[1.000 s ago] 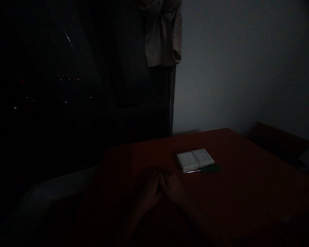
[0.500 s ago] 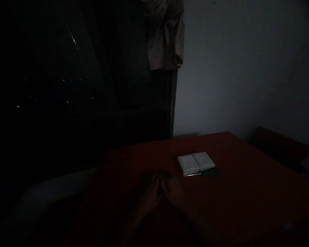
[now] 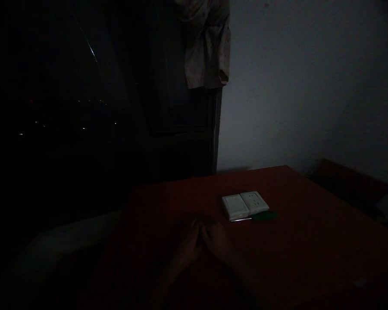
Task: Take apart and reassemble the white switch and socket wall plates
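In the dim light my left hand point(image 3: 190, 243) and my right hand point(image 3: 217, 242) rest together on the red-brown table point(image 3: 304, 245), thumbs and fingertips meeting. Both look closed, fingers curled in, and no object shows in or between them; the undersides are lost in shadow. Just beyond my right hand lie two white square wall plates side by side: a plain-faced one, like a switch point(image 3: 235, 206), and a socket point(image 3: 255, 202) with plug holes. A screwdriver point(image 3: 263, 215) with a green handle lies along their near edge, its metal shaft pointing left.
A dark window point(image 3: 67, 129) with small distant lights fills the left side. Cloth point(image 3: 207, 56) hangs at its upper right corner, beside a pale wall point(image 3: 294, 94). Another dark brown surface point(image 3: 352, 178) stands past the table's right edge.
The view has shifted very slightly. My hands, the plates and the screwdriver stay as they were.
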`<state>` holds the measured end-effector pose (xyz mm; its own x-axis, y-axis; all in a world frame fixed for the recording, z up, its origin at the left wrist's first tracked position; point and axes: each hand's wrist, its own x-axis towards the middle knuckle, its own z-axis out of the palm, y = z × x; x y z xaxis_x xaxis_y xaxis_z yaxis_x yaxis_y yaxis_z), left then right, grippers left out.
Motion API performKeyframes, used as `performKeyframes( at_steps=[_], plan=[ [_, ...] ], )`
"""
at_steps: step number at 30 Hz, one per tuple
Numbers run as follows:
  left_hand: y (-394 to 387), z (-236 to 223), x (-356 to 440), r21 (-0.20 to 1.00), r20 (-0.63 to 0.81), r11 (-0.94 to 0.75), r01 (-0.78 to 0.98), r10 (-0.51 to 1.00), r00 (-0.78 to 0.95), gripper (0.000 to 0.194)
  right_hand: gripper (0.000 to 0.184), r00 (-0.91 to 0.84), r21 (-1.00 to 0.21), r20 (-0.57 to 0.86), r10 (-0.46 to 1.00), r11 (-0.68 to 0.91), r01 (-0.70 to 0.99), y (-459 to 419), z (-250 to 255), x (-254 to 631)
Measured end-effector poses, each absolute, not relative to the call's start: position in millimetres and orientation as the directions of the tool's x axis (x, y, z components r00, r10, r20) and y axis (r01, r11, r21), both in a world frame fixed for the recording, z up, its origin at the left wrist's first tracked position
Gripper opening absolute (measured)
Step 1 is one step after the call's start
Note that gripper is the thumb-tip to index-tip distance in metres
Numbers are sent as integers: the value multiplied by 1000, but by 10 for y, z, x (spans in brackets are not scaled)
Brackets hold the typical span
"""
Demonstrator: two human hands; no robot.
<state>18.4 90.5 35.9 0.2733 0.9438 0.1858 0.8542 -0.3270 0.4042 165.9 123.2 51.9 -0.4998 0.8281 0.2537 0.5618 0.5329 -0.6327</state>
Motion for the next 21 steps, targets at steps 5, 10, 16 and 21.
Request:
performKeyframes(
  at_steps=[5,10,16,21],
  plan=[
    [917,333,186,399,167,-303,865,952,256,50,45,-498,-630,249,831,529,568,1237,506,1662],
    [921,382,211,393,157,-304,868,952,263,48,44,-498,-627,241,833,525,575,1234,512,1665],
    [915,394,207,377,164,-298,877,953,254,48,47,-508,-635,242,827,531,562,1220,539,1669],
    [918,372,194,378,171,-311,872,949,265,44,47,-508,-631,240,827,531,566,1230,527,1664]
  ],
)
